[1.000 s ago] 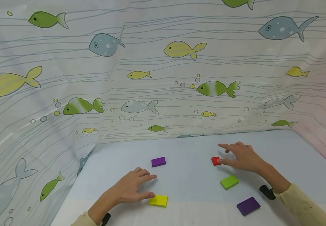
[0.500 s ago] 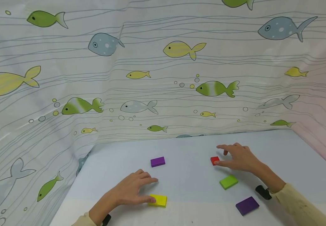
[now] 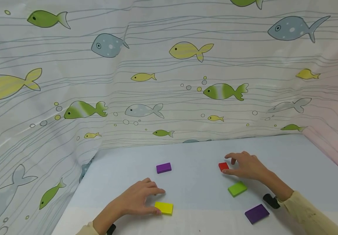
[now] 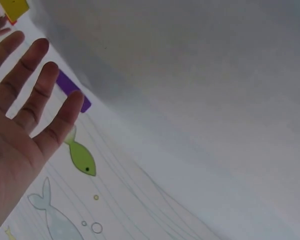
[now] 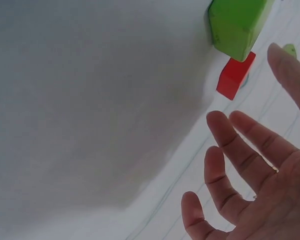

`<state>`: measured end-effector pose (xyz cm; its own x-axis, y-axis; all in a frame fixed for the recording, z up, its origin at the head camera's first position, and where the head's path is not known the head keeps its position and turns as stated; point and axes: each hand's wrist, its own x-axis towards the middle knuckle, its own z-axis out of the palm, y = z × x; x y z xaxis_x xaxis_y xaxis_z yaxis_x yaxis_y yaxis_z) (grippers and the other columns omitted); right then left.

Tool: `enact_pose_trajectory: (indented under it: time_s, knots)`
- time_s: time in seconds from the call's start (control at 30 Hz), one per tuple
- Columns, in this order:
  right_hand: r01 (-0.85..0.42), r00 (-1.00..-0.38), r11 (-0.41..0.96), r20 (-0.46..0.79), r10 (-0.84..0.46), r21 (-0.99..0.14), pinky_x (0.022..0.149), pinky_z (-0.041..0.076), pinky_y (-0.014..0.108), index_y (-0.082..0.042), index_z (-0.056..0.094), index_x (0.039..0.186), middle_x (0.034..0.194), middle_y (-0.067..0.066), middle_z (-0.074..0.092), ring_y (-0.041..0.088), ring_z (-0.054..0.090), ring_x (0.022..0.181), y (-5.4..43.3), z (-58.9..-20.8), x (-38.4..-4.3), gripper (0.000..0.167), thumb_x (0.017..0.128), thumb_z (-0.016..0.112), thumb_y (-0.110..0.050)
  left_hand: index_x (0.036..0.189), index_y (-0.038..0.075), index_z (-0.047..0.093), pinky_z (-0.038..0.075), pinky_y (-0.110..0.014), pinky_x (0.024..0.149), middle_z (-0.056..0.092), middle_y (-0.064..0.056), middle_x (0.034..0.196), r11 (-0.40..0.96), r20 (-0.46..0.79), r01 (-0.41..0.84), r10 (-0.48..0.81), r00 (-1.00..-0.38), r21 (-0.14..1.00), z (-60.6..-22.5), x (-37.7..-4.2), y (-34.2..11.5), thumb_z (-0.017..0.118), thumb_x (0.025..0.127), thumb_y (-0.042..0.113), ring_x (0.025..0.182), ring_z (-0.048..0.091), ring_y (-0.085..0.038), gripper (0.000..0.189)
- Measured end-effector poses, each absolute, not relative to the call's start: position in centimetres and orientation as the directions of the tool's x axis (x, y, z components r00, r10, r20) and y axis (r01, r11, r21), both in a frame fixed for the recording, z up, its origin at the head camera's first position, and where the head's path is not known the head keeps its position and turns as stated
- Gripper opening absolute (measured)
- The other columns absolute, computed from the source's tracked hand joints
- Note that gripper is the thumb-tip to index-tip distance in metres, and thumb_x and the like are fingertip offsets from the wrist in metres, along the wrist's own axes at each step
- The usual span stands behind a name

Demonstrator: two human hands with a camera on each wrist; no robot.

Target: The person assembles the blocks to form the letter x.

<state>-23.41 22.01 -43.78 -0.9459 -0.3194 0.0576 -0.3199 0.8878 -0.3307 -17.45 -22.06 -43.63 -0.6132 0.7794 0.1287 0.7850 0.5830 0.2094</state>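
Observation:
A flat yellow block (image 3: 164, 208) lies at the front of the table, and my left hand (image 3: 138, 198) reaches to it from the left. The thumb tip overlaps its near left corner, while the other fingers spread beyond its far side. Farther right, a small red block (image 3: 223, 166) sits between the thumb and forefinger of my right hand (image 3: 243, 166). That thumb is right at the block's near edge; the forefinger bends above its far side, apart from it. In the right wrist view the fingers are spread, with the red block (image 5: 235, 76) beyond their tips.
A green block (image 3: 237, 189) lies just below the right hand, and a dark purple block (image 3: 257, 213) nearer the front right. Another purple block (image 3: 164, 168) lies beyond the left hand. A fish-patterned curtain (image 3: 163, 94) hangs behind the white table (image 3: 198, 182).
My left hand has shifted slightly right and nearer the front, its thumb sliding toward the yellow block's near edge. The right hand's forefinger has bent down closer to the red block. The blocks have stayed put.

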Motion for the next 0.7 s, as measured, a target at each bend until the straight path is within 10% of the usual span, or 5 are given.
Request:
enact_pose_trajectory:
  time_s: [0.7]
  knots:
    - [-0.320, -0.943, 0.872, 0.033, -0.332, -0.370, 0.063, 0.041, 0.035, -0.016, 0.070, 0.110, 0.087, -0.006, 0.063, 0.015, 0.051, 0.078, 21.03, -43.99, -23.43, 0.046, 0.078, 0.079, -0.047, 0.112, 0.026, 0.074, 0.043, -0.018, 0.075, 0.061, 0.019, 0.091, 0.522, 0.104, 0.790, 0.810, -0.577, 0.320, -43.34, -17.25, -21.87, 0.075, 0.083, 0.051, 0.087, 0.049, -0.002, 0.038]
